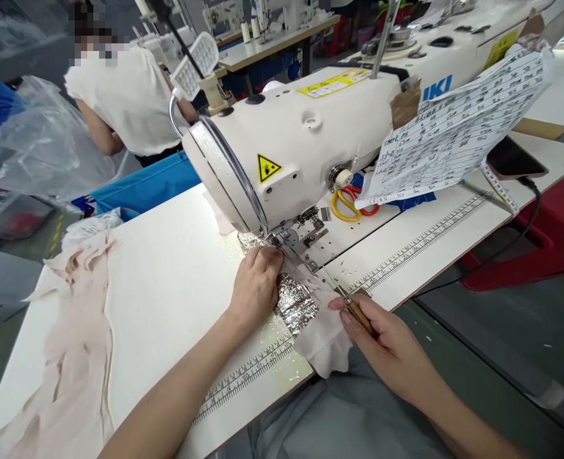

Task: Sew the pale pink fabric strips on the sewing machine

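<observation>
My left hand (257, 284) rests beside the presser foot (286, 239) of a white sewing machine (272, 146), its fingers curled down on a pale pink fabric piece (327, 341); the fingertips are partly hidden. That fabric runs from under the needle area and drapes over the table's front edge. Crinkled silver foil (294, 299) covers the surface under it. In my right hand (382, 335) is an awl (358, 313), gripped by its wooden handle, the thin metal shaft pointing up-left toward the presser foot. Those right fingers also lie close against the fabric.
More pale pink fabric pieces (78, 344) lie along the table's left side. Yellow and red scissors (351, 203), a handwritten sheet (454, 127) and a phone (515, 158) are at the right. Printed rulers (248, 376) line the front edge. A person in white (123, 95) sits beyond.
</observation>
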Available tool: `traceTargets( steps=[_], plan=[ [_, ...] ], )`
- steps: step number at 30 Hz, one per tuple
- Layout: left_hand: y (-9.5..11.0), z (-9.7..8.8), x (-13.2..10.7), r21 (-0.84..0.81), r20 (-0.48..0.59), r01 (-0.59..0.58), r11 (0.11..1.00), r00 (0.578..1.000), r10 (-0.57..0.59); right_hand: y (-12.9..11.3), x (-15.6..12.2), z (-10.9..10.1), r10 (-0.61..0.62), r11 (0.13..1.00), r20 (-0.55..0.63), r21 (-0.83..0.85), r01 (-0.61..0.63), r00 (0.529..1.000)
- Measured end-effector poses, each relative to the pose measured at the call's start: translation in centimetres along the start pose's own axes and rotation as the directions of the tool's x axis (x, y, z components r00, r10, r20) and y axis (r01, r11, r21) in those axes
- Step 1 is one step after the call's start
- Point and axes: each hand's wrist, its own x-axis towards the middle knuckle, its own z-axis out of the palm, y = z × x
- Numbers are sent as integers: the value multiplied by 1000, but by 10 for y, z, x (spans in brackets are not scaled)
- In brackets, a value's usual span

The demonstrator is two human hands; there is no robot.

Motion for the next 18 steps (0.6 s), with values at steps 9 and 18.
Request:
traceTargets(
  steps=[9,18],
  plan=[
    [0,1,-3,-38,-27,-15,999,1000,14,-2,7,1,1,1000,24,-19,-1,1000],
    [2,-1,-3,-6,-44,-9,1000,999,9,-7,21,3,-35,999,55,-5,35,998]
  ],
)
